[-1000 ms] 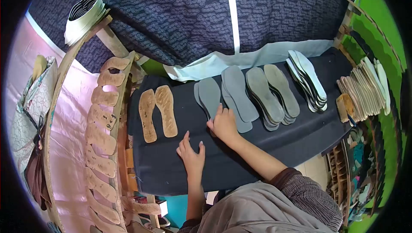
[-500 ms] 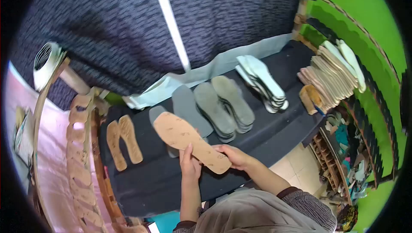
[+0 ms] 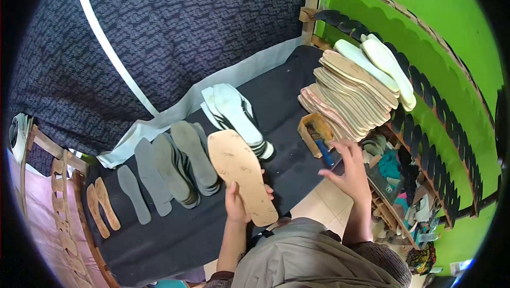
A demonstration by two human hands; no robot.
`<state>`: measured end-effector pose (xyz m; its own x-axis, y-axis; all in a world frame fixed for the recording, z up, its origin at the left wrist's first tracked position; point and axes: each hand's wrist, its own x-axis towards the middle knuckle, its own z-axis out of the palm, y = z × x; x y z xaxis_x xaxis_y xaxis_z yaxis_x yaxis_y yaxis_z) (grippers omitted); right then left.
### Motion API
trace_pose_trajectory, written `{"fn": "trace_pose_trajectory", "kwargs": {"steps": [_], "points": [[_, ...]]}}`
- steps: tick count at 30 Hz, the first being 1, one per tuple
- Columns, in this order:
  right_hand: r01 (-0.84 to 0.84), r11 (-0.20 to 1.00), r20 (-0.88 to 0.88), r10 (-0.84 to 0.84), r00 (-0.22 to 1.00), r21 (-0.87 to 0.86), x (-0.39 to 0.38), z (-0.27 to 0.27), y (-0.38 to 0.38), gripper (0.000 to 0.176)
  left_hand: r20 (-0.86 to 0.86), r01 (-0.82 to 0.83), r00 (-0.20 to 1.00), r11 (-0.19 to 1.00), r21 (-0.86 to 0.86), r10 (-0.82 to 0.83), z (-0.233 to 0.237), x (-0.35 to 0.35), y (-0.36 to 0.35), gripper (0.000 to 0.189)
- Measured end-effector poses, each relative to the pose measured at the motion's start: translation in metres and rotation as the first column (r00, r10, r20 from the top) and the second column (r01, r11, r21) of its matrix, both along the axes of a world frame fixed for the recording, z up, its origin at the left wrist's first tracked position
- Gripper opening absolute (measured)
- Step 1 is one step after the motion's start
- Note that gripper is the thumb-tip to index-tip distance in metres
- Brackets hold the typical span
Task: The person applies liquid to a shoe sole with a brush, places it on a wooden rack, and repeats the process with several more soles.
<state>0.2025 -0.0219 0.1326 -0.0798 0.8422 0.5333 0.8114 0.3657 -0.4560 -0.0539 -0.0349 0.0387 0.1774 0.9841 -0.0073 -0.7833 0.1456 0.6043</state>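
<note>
A tan shoe insole with small printed marks is tilted up over the black table, gripped near its lower end by my left hand. My right hand is off the insole, fingers spread, with nothing in it. Close to its fingertips lies a slim blue object, whose kind I cannot make out. Beside that is a brown, worn U-shaped block at the table's right end. A large fanned stack of tan insoles rests just behind it.
Grey insoles lie in piles along the black-covered table, with white soles behind. Two small brown insoles are at the left. Dark soles hang on a rack by the green wall. A cluttered shelf stands below right.
My view has swung right. My right hand has let go of the insole and reached right toward the blue object, opening its fingers. My left hand still holds the insole, now more upright.
</note>
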Motion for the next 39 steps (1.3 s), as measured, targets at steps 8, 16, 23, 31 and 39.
{"fn": "trace_pose_trajectory", "kwargs": {"steps": [8, 16, 23, 31, 39], "points": [[-0.312, 0.917, -0.192, 0.269, 0.944, -0.249, 0.051, -0.086, 0.045, 0.043, 0.240, 0.069, 0.969, 0.998, -0.015, -0.063, -0.022, 0.081, 0.029, 0.077], [-0.263, 0.953, -0.194, 0.290, 0.937, 0.151, 0.053, -0.056, 0.064, 0.030, 0.104, -0.009, 0.994, 0.997, -0.082, 0.018, -0.050, 0.094, 0.037, 0.080], [-0.267, 0.921, -0.277, 0.346, 0.897, 0.285, 0.036, -0.041, 0.069, 0.044, 0.130, -0.013, 0.991, 1.000, -0.018, 0.015, -0.049, 0.095, 0.040, 0.087], [-0.674, 0.616, -0.025, 0.745, 0.666, 0.407, -0.023, -0.041, 0.091, 0.031, -0.185, -0.018, 0.983, 0.993, -0.115, -0.004, -0.047, 0.095, 0.038, 0.082], [-0.660, 0.634, 0.027, 0.713, 0.701, 0.402, -0.029, -0.043, 0.094, 0.030, -0.191, -0.077, 0.981, 0.982, -0.172, 0.043, -0.043, 0.094, 0.035, 0.076]]}}
